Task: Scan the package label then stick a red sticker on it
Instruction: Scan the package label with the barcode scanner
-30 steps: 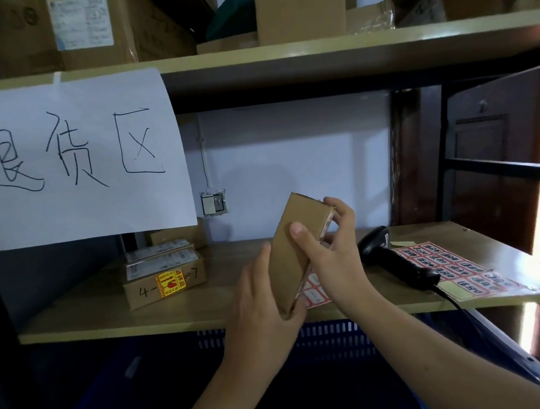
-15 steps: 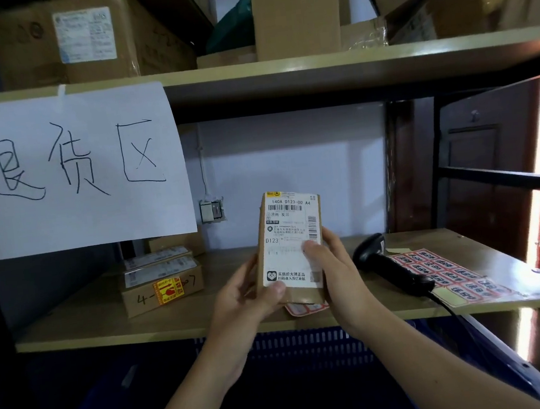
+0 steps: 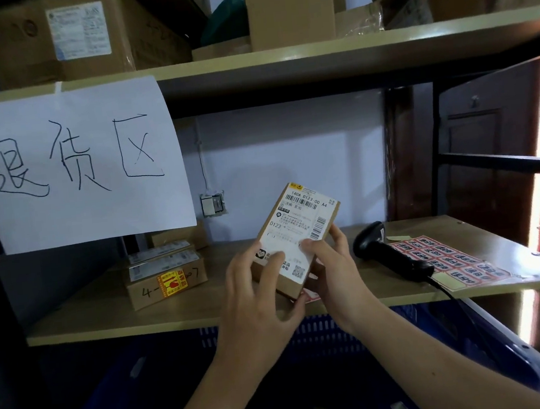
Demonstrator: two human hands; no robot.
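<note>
A small, flat cardboard package [image 3: 294, 245] of plain brown board is held up over the near edge of a pale wood-grain shelf [image 3: 106, 308], tilted so its top leans to the right. Most of its facing side is covered by a smooth white shipping label [image 3: 297, 228] printed with barcodes, the code D123 and a small square code near the bottom. The left hand [image 3: 254, 292] comes up from below with its fingers loosely spread, the thumb and forefinger resting on the lower left part of the label while the other fingers curl beside the package's lower edge. The right hand [image 3: 331, 264] grips the package's right side, thumb pressed onto the label face and the remaining fingers wrapped behind the box. Just right of the hands a matte black handheld scanner [image 3: 390, 251] lies on its side on the shelf, its cable trailing off the near edge. Beside and partly under it lies a glossy sheet of red stickers [image 3: 451, 262], rows of small red rectangles on pale backing; another piece of red sticker sheet [image 3: 311, 296] peeks out under the package. At the far left of the shelf sits a stack of small cardboard boxes [image 3: 166, 275], the lowest one bearing a red and yellow sticker. A white paper sign [image 3: 71, 165] with handwritten black characters hangs from the upper shelf. A blue plastic crate [image 3: 309, 333] with a slotted wall sits below.
</note>
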